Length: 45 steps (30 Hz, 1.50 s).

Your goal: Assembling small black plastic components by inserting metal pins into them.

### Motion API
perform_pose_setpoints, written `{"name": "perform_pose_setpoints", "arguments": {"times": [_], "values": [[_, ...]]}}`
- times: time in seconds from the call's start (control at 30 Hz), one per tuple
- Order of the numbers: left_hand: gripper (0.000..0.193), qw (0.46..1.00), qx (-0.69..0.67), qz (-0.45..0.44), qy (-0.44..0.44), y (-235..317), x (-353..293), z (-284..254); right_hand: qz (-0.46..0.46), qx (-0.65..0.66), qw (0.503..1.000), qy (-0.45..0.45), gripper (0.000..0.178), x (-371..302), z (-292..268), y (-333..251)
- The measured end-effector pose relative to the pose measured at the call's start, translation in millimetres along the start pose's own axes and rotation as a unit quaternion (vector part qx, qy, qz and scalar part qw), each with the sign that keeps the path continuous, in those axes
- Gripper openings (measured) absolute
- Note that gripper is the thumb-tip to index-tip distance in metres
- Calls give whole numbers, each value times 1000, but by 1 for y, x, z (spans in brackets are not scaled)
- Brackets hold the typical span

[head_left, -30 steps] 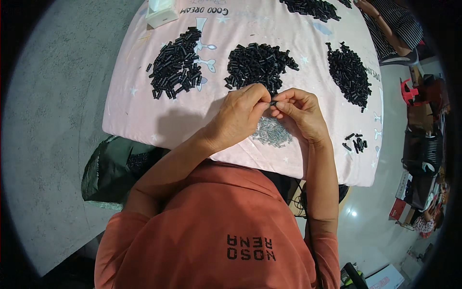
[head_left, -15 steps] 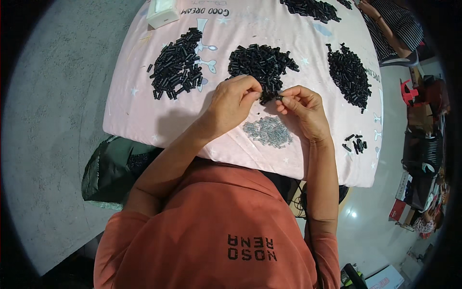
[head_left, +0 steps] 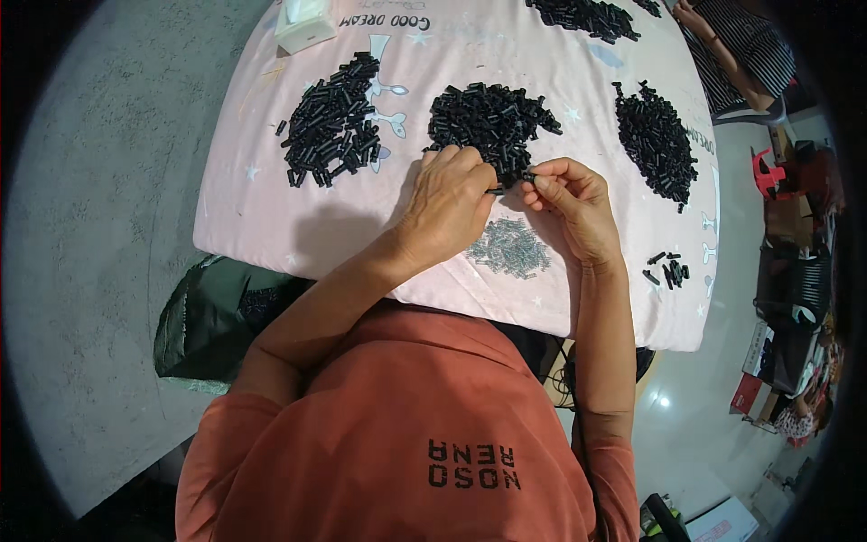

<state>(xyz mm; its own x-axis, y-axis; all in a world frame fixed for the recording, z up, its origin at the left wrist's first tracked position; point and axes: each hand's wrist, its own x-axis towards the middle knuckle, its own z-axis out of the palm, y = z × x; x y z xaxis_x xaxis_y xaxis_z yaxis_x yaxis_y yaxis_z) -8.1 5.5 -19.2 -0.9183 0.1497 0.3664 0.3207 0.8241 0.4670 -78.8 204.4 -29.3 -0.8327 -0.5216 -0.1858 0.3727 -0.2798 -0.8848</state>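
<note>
My left hand (head_left: 449, 206) is closed at the near edge of the middle pile of small black cylindrical pieces (head_left: 492, 122). One black piece (head_left: 495, 191) sticks out from its fingertips. Just to the right, my right hand (head_left: 580, 206) pinches a small dark piece (head_left: 529, 178) between thumb and fingers. The two hands are apart by a narrow gap. Below and between them lies a flat heap of small, thin, clear or silvery pieces (head_left: 510, 248), partly covered by my left hand.
More black pieces form a left pile (head_left: 332, 126), a right pile (head_left: 657, 144), a far pile (head_left: 591, 20) and a small cluster (head_left: 668, 271) on the pink cloth (head_left: 262, 194). A tissue box (head_left: 307, 27) stands far left. Another person's arm (head_left: 727, 59) is at far right.
My left hand has turned over and moved slightly nearer and right, and a black piece now shows at its fingertips. My right hand has barely moved.
</note>
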Motion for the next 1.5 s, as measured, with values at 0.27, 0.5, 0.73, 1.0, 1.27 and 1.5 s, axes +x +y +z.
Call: {"name": "perform_pose_setpoints", "arguments": {"times": [0.27, 0.5, 0.73, 1.0, 1.27, 1.5], "values": [[14, 1000, 1, -15, -4, -7, -16, -14, -4, 16, 1000, -20, 11, 0, 1, 2], [14, 999, -27, -35, -20, -9, -20, -23, -4, 9, 1000, -15, 11, 0, 0, 2], [12, 999, -40, -26, -10, -13, -24, -21, -12, 33, 999, -25, 12, -2, 4, 1], [11, 999, -42, -24, 11, -19, -19, -22, -1, -6, 1000, 5, 13, -2, 3, -2], [14, 999, -36, -19, 8, -16, -9, -18, -6, -11, 1000, 0, 13, -2, 2, -1], [18, 1000, -7, -28, -12, -17, -5, -12, -13, -16, 1000, -4, 14, -1, 1, -1]]}}
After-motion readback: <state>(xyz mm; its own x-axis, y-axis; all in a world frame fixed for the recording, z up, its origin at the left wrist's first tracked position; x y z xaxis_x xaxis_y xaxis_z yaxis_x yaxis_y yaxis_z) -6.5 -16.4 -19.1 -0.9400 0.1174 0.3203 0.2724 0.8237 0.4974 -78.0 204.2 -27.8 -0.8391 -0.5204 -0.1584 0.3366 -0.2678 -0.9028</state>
